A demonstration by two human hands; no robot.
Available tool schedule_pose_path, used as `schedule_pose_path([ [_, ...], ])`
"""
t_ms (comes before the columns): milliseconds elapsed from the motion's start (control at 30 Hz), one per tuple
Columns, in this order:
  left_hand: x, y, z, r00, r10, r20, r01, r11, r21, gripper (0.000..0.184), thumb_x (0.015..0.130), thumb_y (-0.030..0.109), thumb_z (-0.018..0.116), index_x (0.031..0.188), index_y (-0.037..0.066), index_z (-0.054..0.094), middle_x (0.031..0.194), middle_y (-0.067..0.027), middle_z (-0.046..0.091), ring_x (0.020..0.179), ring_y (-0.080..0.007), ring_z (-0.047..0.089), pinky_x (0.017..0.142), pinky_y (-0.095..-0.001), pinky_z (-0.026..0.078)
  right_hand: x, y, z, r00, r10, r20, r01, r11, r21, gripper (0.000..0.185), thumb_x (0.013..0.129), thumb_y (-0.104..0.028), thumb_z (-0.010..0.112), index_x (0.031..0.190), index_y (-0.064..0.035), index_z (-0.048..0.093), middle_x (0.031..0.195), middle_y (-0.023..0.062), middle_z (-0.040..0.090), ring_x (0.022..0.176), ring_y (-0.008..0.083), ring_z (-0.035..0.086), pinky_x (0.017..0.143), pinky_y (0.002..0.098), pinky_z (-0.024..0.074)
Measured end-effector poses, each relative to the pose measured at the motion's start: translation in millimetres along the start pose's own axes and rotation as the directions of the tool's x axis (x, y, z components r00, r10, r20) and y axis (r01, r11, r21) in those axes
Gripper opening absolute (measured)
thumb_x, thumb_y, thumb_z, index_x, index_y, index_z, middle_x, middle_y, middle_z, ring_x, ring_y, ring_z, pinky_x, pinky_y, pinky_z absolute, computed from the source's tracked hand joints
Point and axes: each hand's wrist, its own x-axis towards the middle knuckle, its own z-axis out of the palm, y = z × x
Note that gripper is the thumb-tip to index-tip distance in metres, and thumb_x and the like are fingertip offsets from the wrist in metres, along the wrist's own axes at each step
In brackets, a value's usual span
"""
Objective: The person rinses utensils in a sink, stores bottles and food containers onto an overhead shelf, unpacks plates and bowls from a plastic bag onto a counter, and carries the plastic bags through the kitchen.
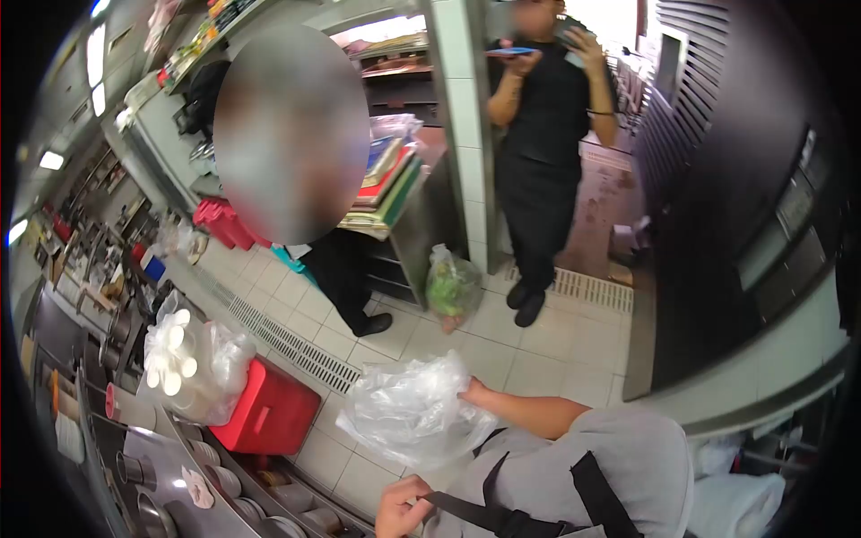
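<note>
My right hand (473, 394) grips the edge of a crumpled clear plastic bag (404, 408), which hangs out in front of my grey shirt. Whether anything is inside the bag I cannot make out. Low in the view, my left hand (404, 507) is closed around the end of a black strap (466, 511) that runs across my body. A lidded red bin (269, 408) stands to the left of the plastic bag, with a clear bag of white cups (170, 359) on top.
Two people in dark clothes stand ahead; one holds a blue-edged flat object (513, 52). On the tiled floor sits a clear bag with green contents (451, 287), beside a stack of coloured folders (386, 193). A drain grate (296, 345) crosses the floor. Steel counter (161, 466) at lower left.
</note>
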Motion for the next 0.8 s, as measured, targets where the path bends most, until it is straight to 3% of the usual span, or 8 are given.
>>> schedule_pose_path([
  [67, 20, -14, -52, 0.999, 0.039, -0.022, -0.038, 0.999, 0.018, 0.007, 0.074, 0.005, 0.063, 0.075, 0.000, 0.060, 0.068, -0.0088, 0.056, 0.062, -0.0205, 0.057, 0.057, -0.0300, 0.043, 21, -61, 21, 0.978, 0.196, -0.075, -0.194, 0.980, 0.039, 0.075, 0.073, -0.019, 0.072, 0.134, 0.0032, 0.034, 0.130, 0.0210, 0.046, 0.120, 0.0326, 0.047, 0.104, 0.0375, 0.0359],
  [100, 31, -15, -72, 0.994, 0.015, -0.108, -0.013, 1.000, 0.022, 0.007, 0.074, 0.005, 0.063, 0.075, 0.000, 0.060, 0.068, -0.0088, 0.056, 0.062, -0.0205, 0.057, 0.057, -0.0300, 0.043, 47, -81, 31, 0.985, 0.171, -0.004, -0.171, 0.985, -0.009, 0.075, 0.073, -0.019, 0.072, 0.134, 0.0032, 0.034, 0.130, 0.0210, 0.046, 0.120, 0.0326, 0.047, 0.104, 0.0375, 0.0359],
  [167, 39, -15, -121, 0.993, 0.002, -0.122, -0.001, 1.000, 0.002, 0.007, 0.076, 0.005, 0.062, 0.074, -0.001, 0.059, 0.068, -0.0082, 0.056, 0.062, -0.0204, 0.055, 0.057, -0.0296, 0.043, 107, -100, 71, 0.999, -0.025, 0.039, 0.020, 0.990, 0.136, 0.056, 0.075, -0.017, 0.064, 0.125, 0.0014, 0.047, 0.121, 0.0142, 0.055, 0.112, 0.0270, 0.053, 0.094, 0.0374, 0.0442],
  [300, 27, -38, -176, 0.943, -0.038, -0.332, 0.013, 0.997, -0.079, 0.007, 0.077, 0.004, 0.060, 0.074, -0.001, 0.058, 0.067, -0.0086, 0.055, 0.062, -0.0210, 0.054, 0.058, -0.0302, 0.042, 216, -181, 134, 0.977, -0.062, 0.205, 0.035, 0.991, 0.132, 0.055, 0.075, -0.016, 0.064, 0.125, 0.0016, 0.047, 0.122, 0.0142, 0.055, 0.111, 0.0270, 0.053, 0.094, 0.0372, 0.0439],
  [500, 10, -101, -254, 0.708, -0.203, -0.676, 0.033, 0.966, -0.255, 0.008, 0.071, 0.002, 0.062, 0.073, -0.003, 0.056, 0.068, -0.0105, 0.055, 0.063, -0.0231, 0.053, 0.059, -0.0312, 0.042, 361, -285, 237, 0.948, -0.094, 0.303, 0.037, 0.982, 0.188, 0.055, 0.076, -0.016, 0.063, 0.126, 0.0018, 0.046, 0.122, 0.0141, 0.055, 0.111, 0.0272, 0.053, 0.094, 0.0369, 0.0435],
  [600, 20, -139, -335, 0.693, -0.144, -0.706, -0.088, 0.956, -0.281, 0.008, 0.070, 0.000, 0.062, 0.072, -0.003, 0.055, 0.068, -0.0092, 0.054, 0.065, -0.0229, 0.052, 0.060, -0.0313, 0.042, 427, -323, 277, 0.960, -0.078, 0.271, 0.011, 0.971, 0.238, 0.055, 0.077, -0.015, 0.063, 0.126, 0.0019, 0.046, 0.122, 0.0141, 0.055, 0.111, 0.0272, 0.053, 0.094, 0.0367, 0.0432],
  [667, 32, -147, -420, 0.798, -0.102, -0.594, -0.048, 0.972, -0.232, 0.009, 0.071, 0.002, 0.065, 0.072, -0.001, 0.057, 0.071, -0.0085, 0.055, 0.067, -0.0216, 0.053, 0.062, -0.0303, 0.043, 471, -350, 295, 0.972, -0.067, 0.226, -0.002, 0.956, 0.294, 0.055, 0.077, -0.015, 0.063, 0.126, 0.0020, 0.046, 0.122, 0.0141, 0.055, 0.111, 0.0273, 0.053, 0.094, 0.0366, 0.0431],
  [800, 57, -162, -560, 0.881, -0.045, -0.471, 0.011, 0.997, -0.074, 0.024, 0.078, 0.021, 0.069, 0.080, -0.001, 0.062, 0.074, -0.0083, 0.057, 0.069, -0.0209, 0.054, 0.064, -0.0316, 0.044, 555, -396, 314, 0.985, -0.042, 0.166, -0.031, 0.910, 0.413, 0.055, 0.077, -0.015, 0.063, 0.126, 0.0022, 0.045, 0.122, 0.0140, 0.054, 0.111, 0.0273, 0.053, 0.094, 0.0364, 0.0428],
])
